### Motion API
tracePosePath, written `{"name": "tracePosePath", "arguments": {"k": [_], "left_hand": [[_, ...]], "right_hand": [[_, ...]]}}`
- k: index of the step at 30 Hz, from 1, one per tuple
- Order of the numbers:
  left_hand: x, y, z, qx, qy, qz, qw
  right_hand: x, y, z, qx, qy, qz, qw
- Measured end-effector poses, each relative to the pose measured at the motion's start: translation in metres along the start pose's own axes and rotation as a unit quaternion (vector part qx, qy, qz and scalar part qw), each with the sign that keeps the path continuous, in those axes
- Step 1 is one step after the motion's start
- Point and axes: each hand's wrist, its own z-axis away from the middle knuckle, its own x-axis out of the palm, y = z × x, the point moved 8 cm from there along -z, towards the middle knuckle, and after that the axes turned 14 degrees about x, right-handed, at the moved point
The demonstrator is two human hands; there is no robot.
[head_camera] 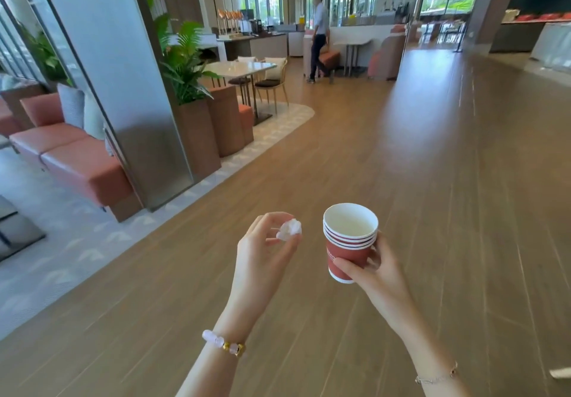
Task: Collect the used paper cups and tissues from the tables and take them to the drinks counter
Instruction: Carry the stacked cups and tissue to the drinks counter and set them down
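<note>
Left hand: raised over the wooden floor, fingertips pinched on a small crumpled white tissue; wrist carries a bead bracelet of pale pink and gold beads. Right hand: wrapped around a nested stack of red paper cups, thumb across the front of the outer cup, fingers behind; four white rims show one above the other, and the top cup's white interior is open to view, upright with a slight tilt. Thin chain bracelet on the right wrist. Tissue and cup stack are held side by side, near each other but apart, both in the air and not resting on any worktop. Surroundings: orange upholstered bench seating with grey cushions at left on a patterned carpet; tall frosted glass panel beside it; potted palm in a brown planter; white dining worktop with chairs further back, small pale items on it too distant to identify. Drinks counter with copper-coloured dispensers at the far wall. One person walking in the distance near floor-to-ceiling windows.
</note>
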Motion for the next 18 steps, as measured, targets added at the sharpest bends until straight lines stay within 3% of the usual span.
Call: {"name": "tracePosePath", "arguments": {"k": [10,18], "left_hand": [[0.075,-0.104,-0.153,0.013,-0.017,0.018,1.000],[0.147,-0.210,-0.319,0.031,-0.030,0.042,0.998]], "right_hand": [[-0.029,-0.013,-0.181,0.003,0.033,0.004,0.999],[-0.046,-0.034,-0.376,-0.004,0.055,0.006,0.998]]}}
